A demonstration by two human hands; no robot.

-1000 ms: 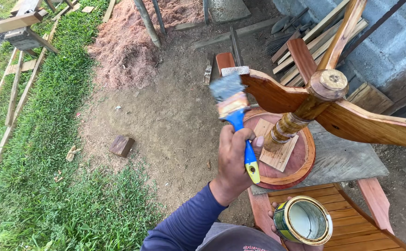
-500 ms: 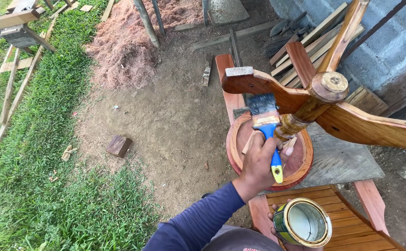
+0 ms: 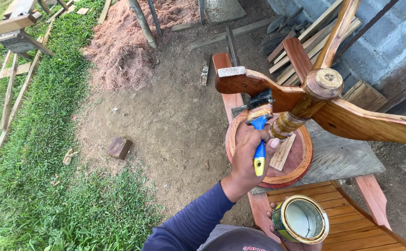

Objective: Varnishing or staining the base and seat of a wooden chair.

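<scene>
Grass (image 3: 31, 186) along the left side, strewn with long timber offcuts; bare earth (image 3: 165, 125) in the middle; grey block wall (image 3: 388, 32) at upper right with planks leaning against it.

Sawdust heap (image 3: 128, 51), reddish, at the upper edge of the earth.

Wooden stand (image 3: 323, 102), glossy brown: curved legs spreading from a round-topped hub, turned column running down to a round wooden base (image 3: 300, 160) that lies on a grey board.

Slatted wooden seat (image 3: 347, 223), lower right, below the board.

Right hand (image 3: 251, 158), sleeve dark blue: closed around the blue and yellow handle of a paintbrush (image 3: 259, 123), dark bristles up, touching the underside of one curved leg just beside the column.

Left hand (image 3: 289, 244): mostly hidden, fingers curled around an open tin can (image 3: 300, 219), gold rim, pale inside, at the bottom edge over the seat.

Small wood block (image 3: 119, 148), on the earth near the grass.
</scene>
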